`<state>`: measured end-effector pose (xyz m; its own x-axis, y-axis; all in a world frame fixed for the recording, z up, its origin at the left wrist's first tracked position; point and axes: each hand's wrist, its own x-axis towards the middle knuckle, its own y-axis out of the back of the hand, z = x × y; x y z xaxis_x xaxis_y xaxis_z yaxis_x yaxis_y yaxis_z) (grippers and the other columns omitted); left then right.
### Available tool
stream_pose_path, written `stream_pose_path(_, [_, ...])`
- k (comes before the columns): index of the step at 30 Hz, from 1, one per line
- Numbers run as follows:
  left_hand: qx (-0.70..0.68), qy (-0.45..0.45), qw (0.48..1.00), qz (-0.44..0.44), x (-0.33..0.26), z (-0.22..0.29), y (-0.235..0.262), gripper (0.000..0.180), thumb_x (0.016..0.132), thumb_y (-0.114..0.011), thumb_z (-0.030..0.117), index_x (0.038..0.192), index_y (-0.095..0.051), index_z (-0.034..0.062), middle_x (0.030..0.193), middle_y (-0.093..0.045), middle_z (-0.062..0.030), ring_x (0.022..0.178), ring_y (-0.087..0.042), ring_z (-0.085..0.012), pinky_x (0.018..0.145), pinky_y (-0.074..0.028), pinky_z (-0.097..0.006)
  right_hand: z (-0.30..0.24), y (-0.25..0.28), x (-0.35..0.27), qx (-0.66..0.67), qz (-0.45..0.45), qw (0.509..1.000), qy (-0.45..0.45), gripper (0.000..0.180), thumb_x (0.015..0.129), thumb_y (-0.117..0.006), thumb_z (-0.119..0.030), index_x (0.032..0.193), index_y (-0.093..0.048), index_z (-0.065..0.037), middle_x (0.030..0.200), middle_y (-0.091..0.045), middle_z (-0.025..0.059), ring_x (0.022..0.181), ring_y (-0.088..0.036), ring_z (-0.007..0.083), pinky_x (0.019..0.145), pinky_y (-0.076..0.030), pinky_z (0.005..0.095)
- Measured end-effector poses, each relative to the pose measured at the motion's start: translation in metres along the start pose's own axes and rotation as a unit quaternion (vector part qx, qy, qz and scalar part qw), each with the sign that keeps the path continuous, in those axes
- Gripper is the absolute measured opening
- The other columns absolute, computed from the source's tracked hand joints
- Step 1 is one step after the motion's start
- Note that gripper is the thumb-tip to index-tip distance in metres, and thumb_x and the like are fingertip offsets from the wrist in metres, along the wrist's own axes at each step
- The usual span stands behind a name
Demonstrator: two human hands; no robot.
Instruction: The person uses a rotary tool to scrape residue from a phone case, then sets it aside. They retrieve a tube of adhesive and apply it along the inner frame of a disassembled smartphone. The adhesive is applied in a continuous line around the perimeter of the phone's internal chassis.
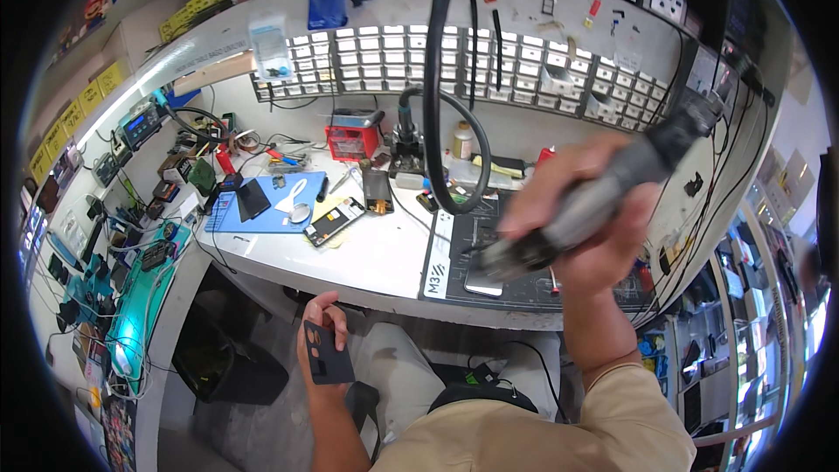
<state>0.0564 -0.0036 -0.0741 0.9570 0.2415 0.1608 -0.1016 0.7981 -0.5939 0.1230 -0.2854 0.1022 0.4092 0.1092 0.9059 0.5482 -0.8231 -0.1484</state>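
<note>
My left hand point(322, 309) is low in front of the bench, fingers closed round a thin dark phone back cover point(331, 363) with round camera cutouts. Over the right part of the bench, my right hand point(596, 264) grips a thick grey and black cylindrical tool point(603, 201), smeared by motion; its exact kind is unclear. The tool's lower end is above a dark work mat point(450, 245). On that mat, partly hidden under the tool, lies a phone point(483, 284) with a pale face.
A black hose point(433, 79) hangs over the bench middle. At left are a blue mat point(229, 214), an opened phone point(335, 222) and a red box point(353, 142). Small drawers point(376, 61) line the back wall. A black bin point(229, 358) stands below.
</note>
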Motion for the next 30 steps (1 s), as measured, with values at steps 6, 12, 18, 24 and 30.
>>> stream_pose_path(6, [-0.033, -0.029, 0.999, 0.018, -0.011, 0.009, 0.016, 0.039, 0.111, -0.045, 0.030, 0.123, -0.060, -0.0045, 0.078, -0.054, -0.0051, 0.056, -0.044, -0.0081, 0.053, -0.037, -0.021, 0.065, -0.083, 0.084, -0.265, -0.142, 0.940, -0.162, 0.066, 0.098, -0.060, -0.062, 0.125, -0.053, -0.002, 0.099, -0.068, 0.0125, 0.088, -0.066, 0.0217, 0.078, -0.053, 0.0379])
stream_pose_path(12, [-0.038, -0.040, 0.998, 0.022, -0.018, 0.017, 0.043, 0.043, 0.110, -0.048, 0.034, 0.121, -0.061, -0.0061, 0.079, -0.059, -0.0068, 0.059, -0.045, -0.0068, 0.058, -0.034, -0.020, 0.091, -0.083, 0.251, -0.397, -0.135, 0.898, -0.136, 0.052, 0.100, -0.062, -0.051, 0.115, -0.069, -0.001, 0.102, -0.073, 0.0125, 0.090, -0.071, 0.0242, 0.082, -0.058, 0.0400])
stream_pose_path(18, [-0.040, -0.019, 0.998, 0.035, -0.010, 0.013, 0.058, 0.045, 0.109, -0.050, 0.035, 0.120, -0.061, -0.0075, 0.081, -0.061, -0.0080, 0.059, -0.046, -0.0068, 0.056, -0.034, -0.020, 0.089, -0.078, 0.338, -0.357, -0.101, 0.923, -0.102, 0.036, 0.103, -0.065, -0.039, 0.109, -0.065, -0.003, 0.095, -0.070, 0.0078, 0.083, -0.070, 0.0181, 0.077, -0.060, 0.0350])
stream_pose_path(24, [-0.060, 0.017, 0.997, 0.038, -0.009, 0.006, 0.070, 0.043, 0.109, -0.051, 0.034, 0.121, -0.062, -0.0062, 0.079, -0.060, -0.0067, 0.057, -0.046, -0.0076, 0.054, -0.034, -0.020, 0.097, -0.069, 0.359, -0.406, -0.092, 0.905, -0.086, 0.034, 0.102, -0.066, -0.034, 0.113, -0.064, -0.002, 0.096, -0.070, 0.0078, 0.087, -0.070, 0.0191, 0.080, -0.062, 0.0352])
stream_pose_path(30, [-0.119, 0.006, 0.993, 0.011, -0.005, -0.003, 0.083, 0.041, 0.111, -0.049, 0.030, 0.121, -0.062, -0.0078, 0.081, -0.060, -0.0098, 0.057, -0.047, -0.0092, 0.055, -0.039, -0.021, 0.096, -0.073, 0.348, -0.467, -0.065, 0.878, -0.081, 0.037, 0.102, -0.067, -0.032, 0.119, -0.062, 0.000, 0.101, -0.070, 0.0101, 0.092, -0.070, 0.0208, 0.082, -0.062, 0.0358])
